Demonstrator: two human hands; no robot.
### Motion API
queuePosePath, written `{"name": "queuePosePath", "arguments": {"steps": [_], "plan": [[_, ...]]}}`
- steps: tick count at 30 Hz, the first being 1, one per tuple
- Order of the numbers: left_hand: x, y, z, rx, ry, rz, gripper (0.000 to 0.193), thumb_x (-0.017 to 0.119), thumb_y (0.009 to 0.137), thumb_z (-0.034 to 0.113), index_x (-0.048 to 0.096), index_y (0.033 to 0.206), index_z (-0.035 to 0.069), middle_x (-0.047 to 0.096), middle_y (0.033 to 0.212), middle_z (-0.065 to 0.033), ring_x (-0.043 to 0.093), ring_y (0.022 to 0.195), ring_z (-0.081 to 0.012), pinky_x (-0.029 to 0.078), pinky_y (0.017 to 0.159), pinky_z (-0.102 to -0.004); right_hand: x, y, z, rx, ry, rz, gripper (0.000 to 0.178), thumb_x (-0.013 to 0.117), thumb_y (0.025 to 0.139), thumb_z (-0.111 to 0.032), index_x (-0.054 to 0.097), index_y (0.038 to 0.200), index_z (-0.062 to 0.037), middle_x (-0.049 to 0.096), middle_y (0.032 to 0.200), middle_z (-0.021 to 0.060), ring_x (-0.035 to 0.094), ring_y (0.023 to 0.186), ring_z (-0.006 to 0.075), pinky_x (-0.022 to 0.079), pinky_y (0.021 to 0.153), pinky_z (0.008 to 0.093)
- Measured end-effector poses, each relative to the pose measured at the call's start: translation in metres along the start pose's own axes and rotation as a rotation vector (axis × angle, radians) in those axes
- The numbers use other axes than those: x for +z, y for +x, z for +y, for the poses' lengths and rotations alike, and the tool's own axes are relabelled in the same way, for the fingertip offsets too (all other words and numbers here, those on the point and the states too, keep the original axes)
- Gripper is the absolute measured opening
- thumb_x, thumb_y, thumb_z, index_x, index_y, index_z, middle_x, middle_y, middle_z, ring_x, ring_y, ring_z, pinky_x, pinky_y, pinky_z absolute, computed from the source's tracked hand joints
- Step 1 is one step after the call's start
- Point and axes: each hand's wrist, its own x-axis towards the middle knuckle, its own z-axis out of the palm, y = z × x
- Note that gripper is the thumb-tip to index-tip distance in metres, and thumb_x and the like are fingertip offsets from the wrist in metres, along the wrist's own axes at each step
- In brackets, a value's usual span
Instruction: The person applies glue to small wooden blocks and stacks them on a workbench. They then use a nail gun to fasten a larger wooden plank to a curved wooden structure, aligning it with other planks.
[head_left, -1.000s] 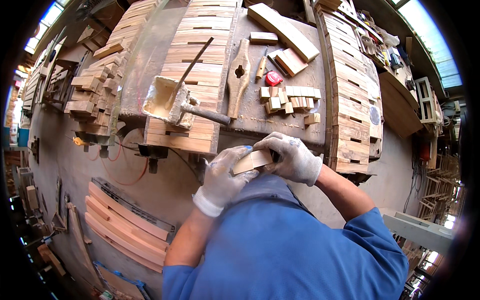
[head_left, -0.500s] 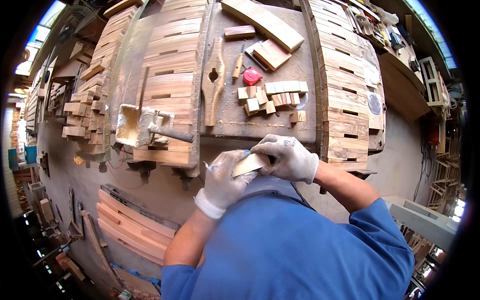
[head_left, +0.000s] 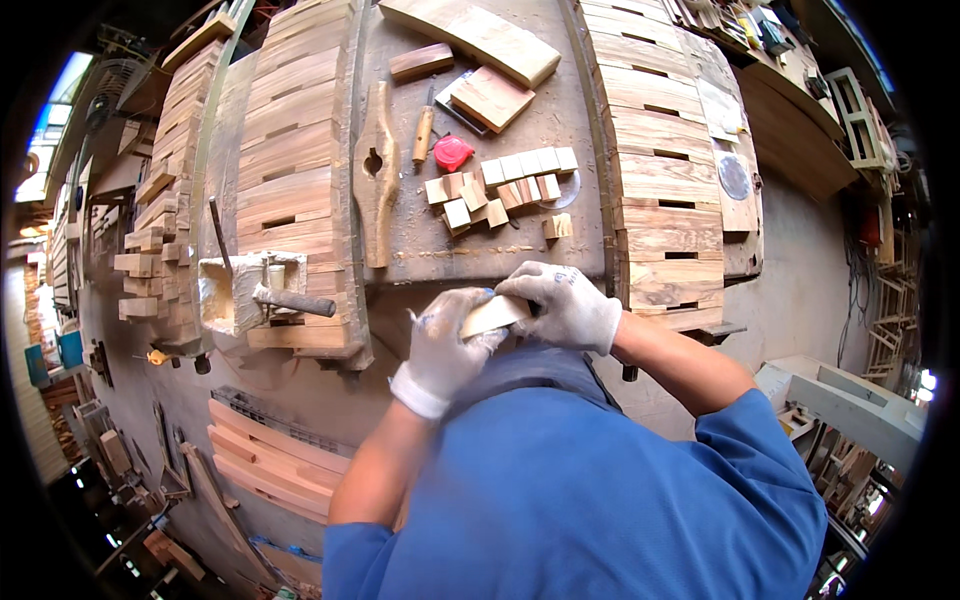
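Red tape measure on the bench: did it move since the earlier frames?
No. The red tape measure sits at the same spot beside the chisel and above the small wood blocks; only the head camera shifted.

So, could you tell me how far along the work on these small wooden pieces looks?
A cluster of small cut blocks already lies on the workbench. In hand: the left hand and right hand, both gloved, grip one light wooden piece. Stacked slats lie beside the bench; whether they are finished cannot be told.
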Motion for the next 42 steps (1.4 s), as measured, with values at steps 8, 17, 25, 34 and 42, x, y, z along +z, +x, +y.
{"name": "queuePosePath", "arguments": {"steps": [8,17,25,34,42], "plan": [[0.018,0.013,0.001,-0.131,-0.135,-0.066,0.062,0.093,0.082,0.017,0.068,0.136,-0.001,0.079,0.126,-0.019,0.078,0.117,-0.0292,0.062,0.103,-0.0395,0.006,-0.021,0.014,0.146,0.045,0.164,0.051,0.086,0.081,-0.006,0.075,0.132,-0.0071,0.074,0.124,0.0154,0.074,0.113,0.0332,0.061,0.098,0.0414],[0.023,0.017,0.004,0.024,-0.03,-0.086,0.065,0.094,0.081,0.021,0.069,0.137,0.0,0.079,0.125,-0.02,0.079,0.115,-0.0339,0.063,0.101,-0.0419,0.001,-0.029,0.015,0.092,0.039,0.156,0.042,0.086,0.084,-0.006,0.078,0.125,-0.0052,0.078,0.117,0.0161,0.077,0.106,0.0342,0.063,0.092,0.0407],[0.019,0.019,0.012,0.079,-0.016,-0.061,0.057,0.091,0.076,0.013,0.074,0.129,0.003,0.079,0.117,-0.0167,0.077,0.107,-0.0353,0.06,0.096,-0.0444,-0.009,-0.023,0.014,0.065,0.056,0.069,0.047,0.089,0.082,-0.014,0.077,0.126,-0.0034,0.077,0.117,0.0186,0.076,0.105,0.0367,0.062,0.09,0.043],[0.048,0.018,-0.02,0.043,0.03,-0.177,0.074,0.093,0.08,0.019,0.062,0.145,0.003,0.079,0.117,-0.019,0.078,0.107,-0.0375,0.062,0.095,-0.0449,0.027,-0.033,0.058,0.218,0.037,0.005,0.057,0.086,0.083,-0.019,0.072,0.136,-0.002,0.076,0.125,0.021,0.075,0.115,0.0367,0.06,0.103,0.0422],[0.099,0.059,-0.06,0.076,0.669,-0.317,0.08,0.082,0.092,0.034,0.046,0.157,0.003,0.071,0.129,-0.0194,0.069,0.119,-0.0373,0.056,0.105,-0.0458,0.012,-0.061,0.059,0.623,-0.015,0.043,0.066,0.08,0.09,-0.032,0.065,0.148,-0.0031,0.069,0.142,0.0246,0.07,0.126,0.0381,0.054,0.112,0.0446]]}}
